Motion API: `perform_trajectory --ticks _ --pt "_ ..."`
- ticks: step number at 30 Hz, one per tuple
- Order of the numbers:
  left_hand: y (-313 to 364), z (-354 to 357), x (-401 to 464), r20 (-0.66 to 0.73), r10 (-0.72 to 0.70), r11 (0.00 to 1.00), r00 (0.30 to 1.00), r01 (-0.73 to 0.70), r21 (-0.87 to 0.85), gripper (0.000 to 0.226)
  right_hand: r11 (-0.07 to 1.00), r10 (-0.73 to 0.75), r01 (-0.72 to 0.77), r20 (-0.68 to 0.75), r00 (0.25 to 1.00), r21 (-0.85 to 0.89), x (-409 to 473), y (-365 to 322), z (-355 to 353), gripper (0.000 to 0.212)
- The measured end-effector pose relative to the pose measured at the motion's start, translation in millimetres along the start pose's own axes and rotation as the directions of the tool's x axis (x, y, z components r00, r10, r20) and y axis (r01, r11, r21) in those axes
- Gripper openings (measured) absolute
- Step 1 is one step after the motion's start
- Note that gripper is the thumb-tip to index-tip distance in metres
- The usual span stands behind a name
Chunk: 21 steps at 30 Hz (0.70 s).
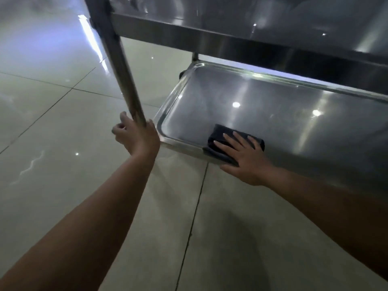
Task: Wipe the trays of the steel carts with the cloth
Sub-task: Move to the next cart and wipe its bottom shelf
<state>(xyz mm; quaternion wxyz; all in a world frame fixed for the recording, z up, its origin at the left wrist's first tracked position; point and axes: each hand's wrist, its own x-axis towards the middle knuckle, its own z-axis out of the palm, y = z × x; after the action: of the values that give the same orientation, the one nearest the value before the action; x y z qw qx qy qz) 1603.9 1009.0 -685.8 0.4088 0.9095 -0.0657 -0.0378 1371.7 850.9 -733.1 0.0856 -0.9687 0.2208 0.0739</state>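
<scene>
A steel cart stands in front of me, its lower tray (273, 114) low above the floor and an upper tray (241, 28) across the top of the view. A folded dark cloth (216, 135) lies on the lower tray at its near left corner and hangs a little over the front rim. My right hand (243, 158) lies flat on the cloth with fingers spread, pressing it down. My left hand (138, 135) is wrapped around the bottom of the cart's near left upright post (121, 66).
Glossy pale floor tiles (52, 122) with dark joints surround the cart on the left and in front. A black caster (182, 74) shows behind the lower tray's far left corner. The upper tray overhangs the lower one closely.
</scene>
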Motion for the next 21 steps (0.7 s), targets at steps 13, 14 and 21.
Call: perform_trajectory --ticks 13,14,21 --pt "22.7 104.0 -185.6 0.763 0.604 0.306 0.232 -0.951 0.047 0.097 0.889 0.442 -0.456 -0.2 0.875 -0.031 -186.5 153.5 29.0 0.101" --pt "27.4 110.8 -193.9 0.776 0.598 0.262 0.2 -0.964 0.047 0.097 0.861 0.488 -0.507 -0.212 0.847 -0.04 -200.2 160.2 33.2 0.103" --pt "45.0 158.8 -248.8 0.804 0.59 0.13 0.077 -0.992 0.0 0.098 0.619 0.767 -0.785 -0.202 0.61 -0.022 -287.4 199.4 42.0 0.104"
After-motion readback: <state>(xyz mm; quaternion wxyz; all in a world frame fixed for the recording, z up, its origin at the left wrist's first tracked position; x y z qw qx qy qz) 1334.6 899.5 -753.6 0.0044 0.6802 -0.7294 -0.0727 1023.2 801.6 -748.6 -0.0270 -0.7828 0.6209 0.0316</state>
